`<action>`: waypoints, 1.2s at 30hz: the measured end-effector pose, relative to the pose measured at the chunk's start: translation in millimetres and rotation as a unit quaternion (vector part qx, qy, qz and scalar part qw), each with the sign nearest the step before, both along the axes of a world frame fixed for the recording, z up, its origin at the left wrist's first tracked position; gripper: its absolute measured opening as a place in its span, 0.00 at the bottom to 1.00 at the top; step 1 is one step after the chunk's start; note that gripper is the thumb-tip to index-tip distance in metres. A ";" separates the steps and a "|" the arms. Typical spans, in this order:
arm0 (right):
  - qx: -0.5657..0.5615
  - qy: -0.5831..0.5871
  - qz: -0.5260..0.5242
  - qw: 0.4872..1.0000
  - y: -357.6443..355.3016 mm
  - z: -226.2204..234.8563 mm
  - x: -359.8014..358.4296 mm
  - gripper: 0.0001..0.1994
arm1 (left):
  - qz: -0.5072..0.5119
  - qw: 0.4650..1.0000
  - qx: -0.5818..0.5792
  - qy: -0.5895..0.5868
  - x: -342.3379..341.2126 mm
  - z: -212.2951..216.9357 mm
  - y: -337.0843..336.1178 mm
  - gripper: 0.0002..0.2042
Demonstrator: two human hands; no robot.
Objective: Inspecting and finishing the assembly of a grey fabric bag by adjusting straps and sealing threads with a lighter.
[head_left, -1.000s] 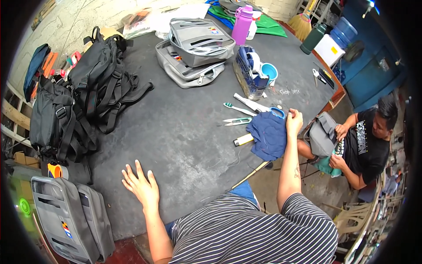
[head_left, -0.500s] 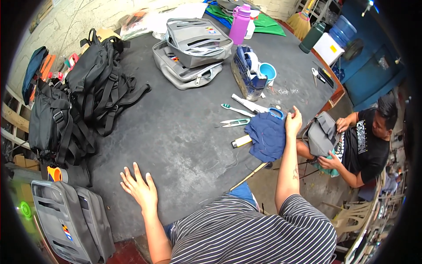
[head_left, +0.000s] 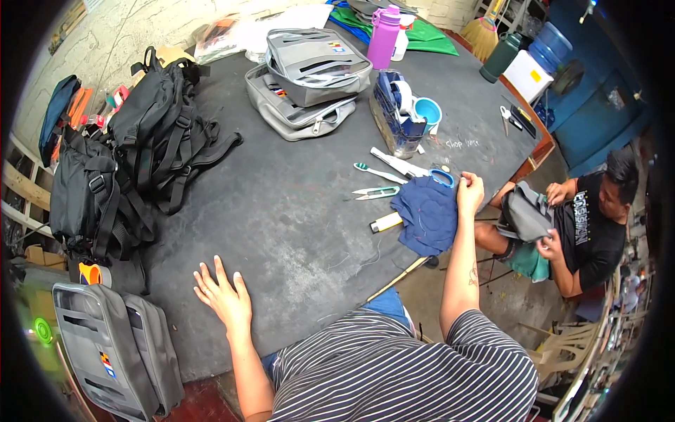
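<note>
My left hand [head_left: 225,294] lies flat on the dark table [head_left: 204,232], fingers spread, nothing under it that I can see. At the table's right edge, my right hand [head_left: 470,195] has its fingers curled together; whether they pinch anything is too small to make out. Beside its wrist is a crumpled dark blue cloth [head_left: 425,214]. Blue scissors handles [head_left: 441,178] stick out above the cloth. Around it lie thread snips [head_left: 377,193], a green-and-white toothbrush [head_left: 380,173], a white pen-like tool [head_left: 397,163] and a yellow-and-white stick-shaped item [head_left: 386,223], partly covered.
Grey bags [head_left: 309,67] are stacked at the back; more grey bags [head_left: 105,352] stand front left. Black strapped backpacks [head_left: 151,126] fill the left side. A tape dispenser [head_left: 399,116] and purple bottle [head_left: 383,39] stand beyond the tools. At right, a seated co-worker [head_left: 598,225] handles a grey bag.
The co-worker has turned and tilted the grey bag, and their hands have shifted on it. My two hands stay almost where they were.
</note>
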State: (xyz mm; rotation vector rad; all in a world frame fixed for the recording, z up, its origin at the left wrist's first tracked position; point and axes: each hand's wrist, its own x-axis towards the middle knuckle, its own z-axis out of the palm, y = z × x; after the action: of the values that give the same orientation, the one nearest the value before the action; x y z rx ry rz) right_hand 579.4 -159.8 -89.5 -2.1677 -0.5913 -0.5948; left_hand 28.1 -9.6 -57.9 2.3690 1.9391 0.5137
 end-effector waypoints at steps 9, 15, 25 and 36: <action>0.004 0.003 0.003 1.000 1.3 0.1 0.0 0.07 | -0.001 1.000 0.004 -0.003 -0.6 0.4 -0.4 0.28; -0.010 0.004 -0.001 1.000 2.2 0.2 0.9 0.07 | -0.001 1.000 0.004 -0.003 -1.1 0.2 1.0 0.28; 0.109 -0.013 0.131 0.985 20.7 50.7 -78.0 0.07 | -0.015 1.000 0.009 -0.003 2.2 1.8 1.3 0.27; -0.327 0.159 0.083 0.928 39.0 90.3 -150.3 0.42 | -0.015 1.000 0.009 -0.009 -1.0 0.1 0.3 0.28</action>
State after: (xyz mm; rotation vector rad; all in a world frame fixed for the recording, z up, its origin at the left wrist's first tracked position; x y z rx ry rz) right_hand 429.1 -120.8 0.8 -2.7129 -0.8682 0.0812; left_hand 27.1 -9.3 -57.8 2.3921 1.8967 0.5494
